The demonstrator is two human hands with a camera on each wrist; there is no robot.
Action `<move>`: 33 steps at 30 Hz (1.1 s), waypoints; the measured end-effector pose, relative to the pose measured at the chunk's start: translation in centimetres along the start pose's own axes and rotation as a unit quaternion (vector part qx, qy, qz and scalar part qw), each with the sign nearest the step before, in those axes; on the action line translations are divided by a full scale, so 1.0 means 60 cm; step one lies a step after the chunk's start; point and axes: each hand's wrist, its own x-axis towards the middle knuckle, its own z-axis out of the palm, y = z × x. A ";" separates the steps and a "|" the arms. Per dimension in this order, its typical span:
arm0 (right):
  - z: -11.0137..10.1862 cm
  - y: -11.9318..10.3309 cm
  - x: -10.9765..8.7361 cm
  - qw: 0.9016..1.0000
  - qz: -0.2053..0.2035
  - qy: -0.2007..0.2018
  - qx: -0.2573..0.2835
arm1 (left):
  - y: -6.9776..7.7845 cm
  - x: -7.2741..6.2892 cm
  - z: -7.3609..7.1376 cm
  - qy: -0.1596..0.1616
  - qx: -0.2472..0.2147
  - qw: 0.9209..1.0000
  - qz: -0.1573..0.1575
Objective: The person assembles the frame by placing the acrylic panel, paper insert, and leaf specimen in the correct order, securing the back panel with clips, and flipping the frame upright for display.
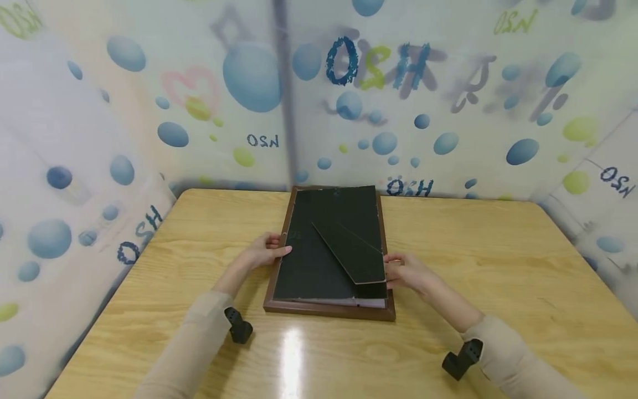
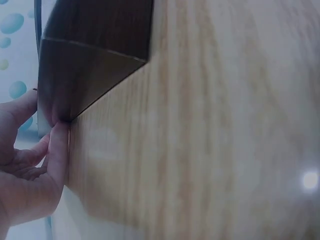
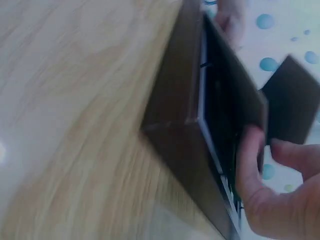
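Head view: picture frame (image 1: 319, 260) lies between both grips (image 1: 264, 251) (image 1: 407, 272).

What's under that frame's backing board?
Under the backing board, a pale strip shows at the near edge inside the brown frame, and a finger of the right grip is tucked in. The rest is covered or dark.

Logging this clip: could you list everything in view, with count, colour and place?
picture frame: 1, brown, face down on the table
backing board: 1, black, over the frame, its right side lifted
stand flap: 1, black, on the board's back
white strip: 1, white, under the board's near edge
table: 1, light wood, below everything
wall covering: white with blue and green dots, behind the table
wrist cameras: 2, black, one per forearm
sleeves: 2, beige, on the forearms
left hand: 1, gripping the frame's left edge
right hand: 1, pinching the board's right edge
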 end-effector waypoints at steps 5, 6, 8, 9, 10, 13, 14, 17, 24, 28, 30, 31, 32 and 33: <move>0.002 0.006 0.004 0.996 0.008 -0.045 0.076 | -0.001 -0.005 -0.002 -0.006 -0.002 1.000 0.002; 0.001 0.009 0.005 0.995 0.011 -0.049 0.085 | -0.002 -0.006 -0.002 -0.008 -0.003 1.000 0.002; 0.002 0.015 0.006 0.993 0.017 -0.054 0.099 | -0.003 -0.006 -0.002 -0.009 -0.006 1.000 -0.001; 0.002 0.018 0.006 0.993 0.014 -0.059 0.104 | -0.004 -0.006 -0.002 -0.008 -0.004 1.000 -0.002; 0.003 0.020 0.006 0.992 0.014 -0.061 0.110 | -0.004 -0.007 -0.003 -0.006 -0.003 1.000 -0.002; 0.005 0.023 0.007 0.990 0.016 -0.063 0.124 | -0.005 -0.008 -0.005 -0.001 0.002 1.000 -0.001; 0.004 0.023 0.008 0.989 0.017 -0.064 0.129 | -0.006 -0.008 -0.006 0.001 0.004 1.000 0.001; 0.003 0.021 0.008 0.989 0.020 -0.061 0.132 | -0.008 -0.008 -0.009 -0.001 0.009 1.000 0.014; 0.001 0.017 0.010 0.991 0.021 -0.067 0.117 | -0.007 -0.007 -0.010 -0.003 0.003 1.000 0.019; 0.003 0.012 0.015 0.995 0.024 -0.051 0.079 | -0.007 -0.009 -0.010 0.001 0.002 1.000 0.012; 0.004 0.009 0.017 0.998 0.027 -0.028 0.041 | -0.006 -0.008 -0.008 0.003 0.004 1.000 0.010; 0.005 0.008 0.017 0.999 0.027 -0.017 0.018 | -0.006 -0.007 -0.007 0.003 0.004 1.000 0.009; 0.005 0.007 0.018 1.000 0.029 -0.004 -0.007 | -0.006 -0.006 -0.006 0.003 0.006 1.000 0.009; 0.005 0.007 0.018 0.999 0.028 0.004 -0.031 | -0.006 -0.004 -0.005 0.004 0.005 1.000 0.007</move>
